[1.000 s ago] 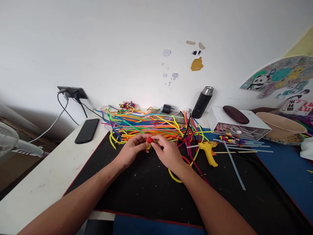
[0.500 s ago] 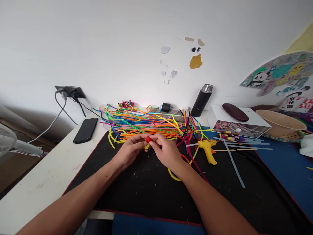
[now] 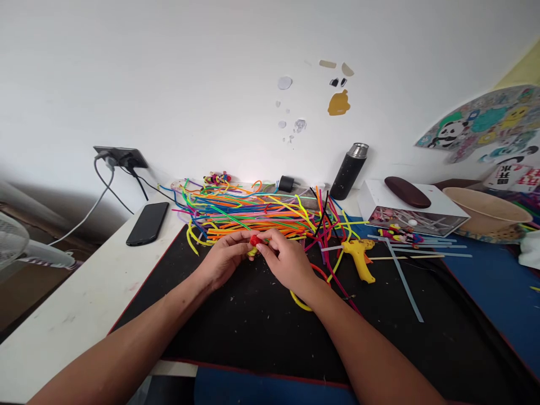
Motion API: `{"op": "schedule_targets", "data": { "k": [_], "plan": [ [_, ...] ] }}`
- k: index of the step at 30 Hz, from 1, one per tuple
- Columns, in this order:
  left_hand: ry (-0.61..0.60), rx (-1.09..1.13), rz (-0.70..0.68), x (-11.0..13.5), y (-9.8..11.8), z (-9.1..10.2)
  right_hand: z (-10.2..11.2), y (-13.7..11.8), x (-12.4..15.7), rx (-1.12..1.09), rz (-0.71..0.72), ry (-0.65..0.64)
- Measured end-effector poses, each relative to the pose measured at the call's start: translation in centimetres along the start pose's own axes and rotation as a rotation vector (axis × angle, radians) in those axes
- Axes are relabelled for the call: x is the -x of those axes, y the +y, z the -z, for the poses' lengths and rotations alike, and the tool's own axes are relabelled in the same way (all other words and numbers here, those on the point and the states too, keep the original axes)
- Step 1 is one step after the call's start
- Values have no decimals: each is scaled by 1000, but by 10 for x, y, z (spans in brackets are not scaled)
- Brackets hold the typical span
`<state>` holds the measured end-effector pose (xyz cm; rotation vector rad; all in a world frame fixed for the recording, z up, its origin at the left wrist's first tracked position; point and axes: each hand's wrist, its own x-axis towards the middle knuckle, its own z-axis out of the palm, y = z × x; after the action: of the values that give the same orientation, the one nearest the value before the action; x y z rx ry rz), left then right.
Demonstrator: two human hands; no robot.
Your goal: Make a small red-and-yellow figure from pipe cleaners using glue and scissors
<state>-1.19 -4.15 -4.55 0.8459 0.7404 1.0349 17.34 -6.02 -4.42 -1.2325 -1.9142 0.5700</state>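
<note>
Between my two hands is a small red and yellow pipe-cleaner piece (image 3: pixel 254 241), its red part on top and the yellow below. My left hand (image 3: pixel 228 256) pinches it from the left, fingers closed. From the right, my right hand (image 3: pixel 287 261) closes thumb and forefinger on the same piece. A bit of green shows by the right fingertips; I cannot tell if it belongs to the piece. Just behind my hands lies a heap of colourful pipe cleaners (image 3: pixel 253 216). A yellow glue gun (image 3: pixel 361 263) lies to the right of my right hand.
A black mat (image 3: pixel 261 332) lies under my hands. A phone (image 3: pixel 147 224) is at left, near a fan (image 3: pixel 25 242). At the back stand a black thermos (image 3: pixel 349 171) and a white box (image 3: pixel 422 211) with a brown case (image 3: pixel 407 192) on top. Glue sticks (image 3: pixel 405 284) lie at right.
Both hands stay in nearly the same place, still gripping the red and yellow piece. The view has shifted very slightly.
</note>
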Motion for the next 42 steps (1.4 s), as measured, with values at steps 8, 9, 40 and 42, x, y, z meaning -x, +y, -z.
{"op": "schedule_targets", "data": {
  "k": [8,9,40,42],
  "plan": [
    [14,13,-14,0,-1,1,2,-1,0,-9,5,-1],
    [15,15,-15,0,-1,0,2,-1,0,-9,1,-2],
    [15,82,-9,2,-2,-1,0,10,-3,-298,-157,-63],
    [23,79,-20,2,-2,-2,0,10,-3,-301,-160,-60]
  ]
}}
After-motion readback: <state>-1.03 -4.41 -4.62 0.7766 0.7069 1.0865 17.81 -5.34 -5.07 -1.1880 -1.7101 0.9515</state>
